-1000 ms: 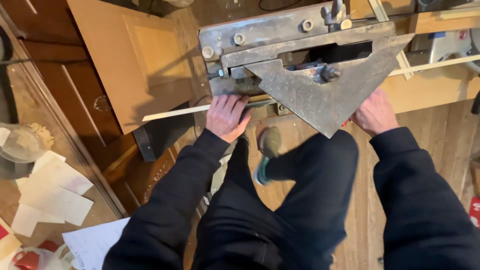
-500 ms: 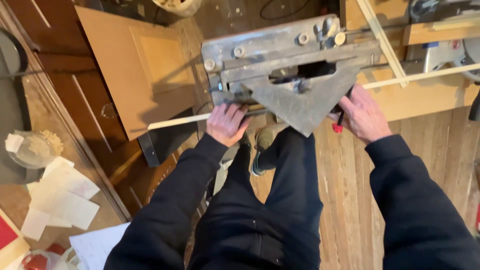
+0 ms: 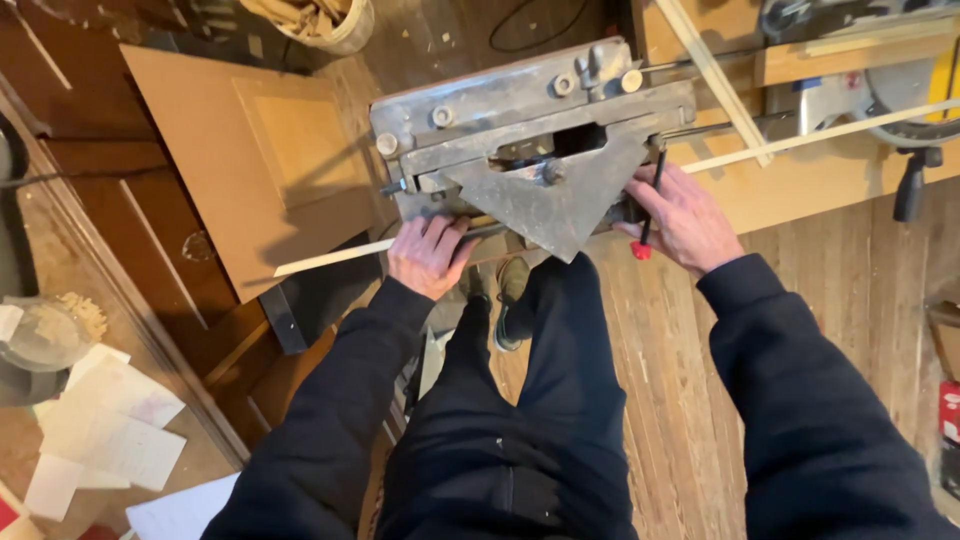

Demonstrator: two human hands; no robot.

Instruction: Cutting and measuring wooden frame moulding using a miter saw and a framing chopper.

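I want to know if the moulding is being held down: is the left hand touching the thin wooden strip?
Touching. The head view shows the left hand with fingers laid over the thin wooden strip where it enters the grey metal cutter; no gap shows between them.

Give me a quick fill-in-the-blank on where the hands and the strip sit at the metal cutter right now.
1. The left hand presses on a thin ____ strip.
2. The right hand holds a black rod with a ____ tip.
3. The grey metal cutter has a plate shaped like a ____.

Missing words: wooden; red; triangle
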